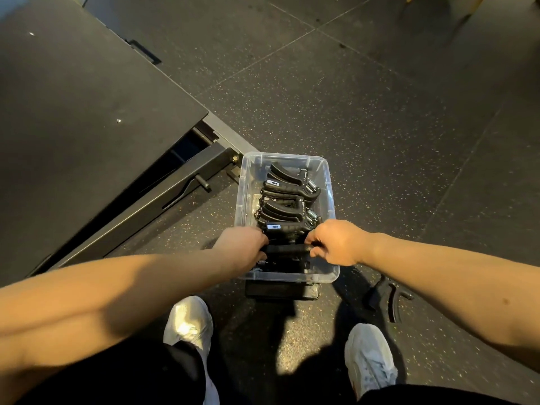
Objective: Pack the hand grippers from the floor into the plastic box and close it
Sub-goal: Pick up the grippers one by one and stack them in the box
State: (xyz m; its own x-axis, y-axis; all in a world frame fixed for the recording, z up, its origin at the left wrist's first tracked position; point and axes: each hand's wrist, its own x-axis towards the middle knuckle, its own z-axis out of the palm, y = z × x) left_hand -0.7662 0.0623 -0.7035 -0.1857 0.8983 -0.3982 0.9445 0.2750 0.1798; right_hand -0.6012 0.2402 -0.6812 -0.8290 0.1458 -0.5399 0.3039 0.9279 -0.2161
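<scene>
Here we hold one gripper [287,249] by its ends, left hand [242,247] and right hand [336,244] fingers curled round it, at the box's [292,277] near end; likely rigid, springy, fairly light, best taken by the handles; a spare gripper [385,299] waits on the floor [380,141].

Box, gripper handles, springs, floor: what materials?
Box: clear glossy plastic, by the look; contents and floor show through its walls. Handles: matte black, probably plastic or rubber. Springs: bright coiled metal, likely steel. Floor: dark speckled tiles, probably rubber.
</scene>
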